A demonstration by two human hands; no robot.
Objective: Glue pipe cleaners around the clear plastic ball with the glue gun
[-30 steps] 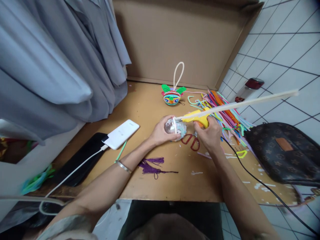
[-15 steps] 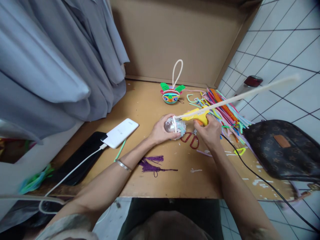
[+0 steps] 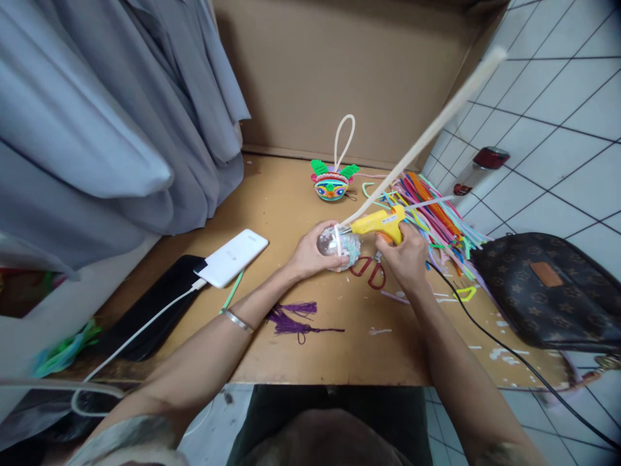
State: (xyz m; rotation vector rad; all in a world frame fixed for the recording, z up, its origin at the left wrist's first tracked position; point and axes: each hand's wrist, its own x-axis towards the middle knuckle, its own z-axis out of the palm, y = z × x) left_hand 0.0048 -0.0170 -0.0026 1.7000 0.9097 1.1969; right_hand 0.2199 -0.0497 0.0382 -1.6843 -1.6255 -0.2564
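Over the table point(image 3: 359, 362), the clear ball point(image 3: 348, 248) is cupped in the left hand point(image 3: 311, 252), fingers half-curled; the glue gun point(image 3: 378, 224) is gripped by the right hand's point(image 3: 406, 254) closed fingers. The ball seems light, slick, crushable, best held lightly below the soft white strip point(image 3: 427, 136).

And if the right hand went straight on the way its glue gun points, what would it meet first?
Led by the yellow glue gun, the right hand would first meet the clear ball in the left hand, probably near its white strip. Whether the nozzle touches it is unclear.
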